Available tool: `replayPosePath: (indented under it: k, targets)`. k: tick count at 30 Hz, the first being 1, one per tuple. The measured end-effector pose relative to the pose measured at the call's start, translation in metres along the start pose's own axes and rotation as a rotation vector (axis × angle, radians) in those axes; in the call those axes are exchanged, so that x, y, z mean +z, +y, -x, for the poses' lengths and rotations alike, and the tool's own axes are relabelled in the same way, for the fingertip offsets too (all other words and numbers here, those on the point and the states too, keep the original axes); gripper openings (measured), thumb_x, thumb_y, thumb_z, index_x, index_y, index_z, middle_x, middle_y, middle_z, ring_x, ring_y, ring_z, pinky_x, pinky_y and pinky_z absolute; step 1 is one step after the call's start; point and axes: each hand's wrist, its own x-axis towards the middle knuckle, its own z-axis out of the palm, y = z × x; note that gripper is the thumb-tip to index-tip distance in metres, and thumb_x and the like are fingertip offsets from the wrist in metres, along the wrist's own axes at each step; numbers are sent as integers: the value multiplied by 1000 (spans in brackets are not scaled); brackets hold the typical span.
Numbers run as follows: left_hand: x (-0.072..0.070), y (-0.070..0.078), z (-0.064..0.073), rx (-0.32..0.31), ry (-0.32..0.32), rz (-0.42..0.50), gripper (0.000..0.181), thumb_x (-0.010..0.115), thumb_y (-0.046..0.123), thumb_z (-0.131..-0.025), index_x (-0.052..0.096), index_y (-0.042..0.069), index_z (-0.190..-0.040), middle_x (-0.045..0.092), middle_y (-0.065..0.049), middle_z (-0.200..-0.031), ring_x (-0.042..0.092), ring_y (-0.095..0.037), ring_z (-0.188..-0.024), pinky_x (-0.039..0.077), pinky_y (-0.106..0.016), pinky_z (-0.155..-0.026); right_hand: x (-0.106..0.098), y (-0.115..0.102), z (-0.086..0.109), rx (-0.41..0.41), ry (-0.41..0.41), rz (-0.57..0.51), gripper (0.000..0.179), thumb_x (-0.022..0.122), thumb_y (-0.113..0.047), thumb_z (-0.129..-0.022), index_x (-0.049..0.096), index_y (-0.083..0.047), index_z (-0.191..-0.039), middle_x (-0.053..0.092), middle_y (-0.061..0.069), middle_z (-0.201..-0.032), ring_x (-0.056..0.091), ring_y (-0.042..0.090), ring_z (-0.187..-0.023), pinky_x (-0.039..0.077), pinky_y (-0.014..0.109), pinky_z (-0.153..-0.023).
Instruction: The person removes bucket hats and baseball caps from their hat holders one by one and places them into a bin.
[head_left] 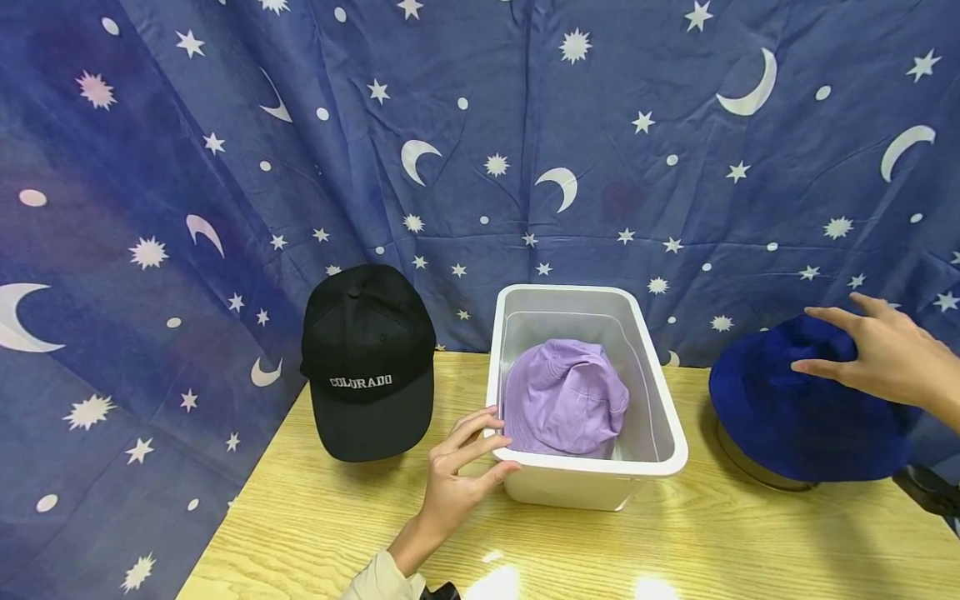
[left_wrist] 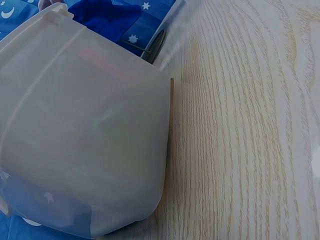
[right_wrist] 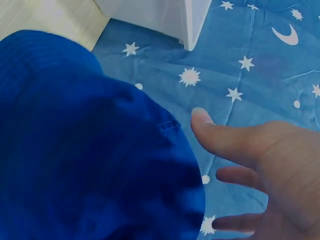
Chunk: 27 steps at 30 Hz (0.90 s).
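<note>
My left hand [head_left: 459,467] is at the near left corner of a white plastic bin [head_left: 652,383], its fingers over the rim and its thumb at the outer side. A purple cap [head_left: 573,396] lies inside that bin. The bin's wall [left_wrist: 95,115] fills much of the left wrist view, where the left hand is out of sight. Over at the right, my right hand [head_left: 892,350] hovers by a dark blue bucket hat [head_left: 795,408], fingers spread and thumb apart. In the right wrist view the thumb and fingers [right_wrist: 232,135] stand beside the hat's crown [right_wrist: 100,150], holding nothing.
A black cap [head_left: 367,358] lettered COLORADO sits raised at the left of the wooden table [head_left: 300,517]. Under the blue hat shows a round stand base [head_left: 757,467]. A blue cloth [head_left: 480,208] with moons and stars hangs behind the table.
</note>
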Motion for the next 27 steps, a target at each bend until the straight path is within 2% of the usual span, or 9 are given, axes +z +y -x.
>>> replayPosePath:
  k: [3,6,9,12,17,21,25,27]
  targets:
    - [0,0,0,4,3,1,25,81,5,-71,72,0,-94,63,-18,-101,56,-44,-105,48,-43,-93,2,5,-1,33,1,3,85,75,-50,-74,42,8,-128,22,51,-131,26,70,-114,21,80,-84]
    - [0,1,1,9,6,2,26,81,5,-71,72,0,-95,63,-18,-101,57,-42,-107,49,-43,-93,6,11,0,61,-13,-2,87,75,-51,-74,41,9,-127,23,51,-128,27,69,-111,24,80,-84]
    - [0,2,2,16,5,4,26,81,5,-71,72,-1,-95,63,-18,-101,56,-44,-104,49,-43,-93,10,17,3,75,-12,6,87,75,-53,-73,44,11,-125,26,52,-126,29,71,-107,28,79,-82]
    - [0,2,2,17,4,6,26,81,5,-72,72,0,-95,63,-18,-101,56,-47,-102,49,-43,-93,13,20,5,65,23,29,84,76,-51,-72,50,12,-121,30,52,-124,31,72,-104,31,77,-80]
    - [0,2,2,16,13,-3,26,81,6,-72,72,0,-95,64,-18,-101,56,-46,-102,49,-42,-92,14,19,3,8,173,40,58,82,-23,-71,59,13,-111,41,49,-116,46,66,-94,41,71,-73]
    - [0,1,2,20,17,-5,26,81,6,-72,72,0,-96,64,-18,-101,56,-45,-104,49,-42,-92,12,21,2,-29,291,10,31,72,3,-73,62,12,-101,49,44,-108,52,61,-79,45,66,-63]
    - [0,2,2,20,15,0,25,80,7,-73,72,0,-96,64,-18,-101,56,-44,-104,49,-42,-92,8,28,-1,-71,351,-36,28,64,14,-65,64,12,-94,57,39,-94,51,56,-62,43,62,-52]
    - [0,2,2,19,14,-1,25,80,7,-74,72,0,-96,63,-18,-101,56,-45,-103,49,-42,-92,7,32,-2,-91,355,-45,32,59,16,-60,64,12,-91,58,37,-89,50,46,-51,43,53,-44]
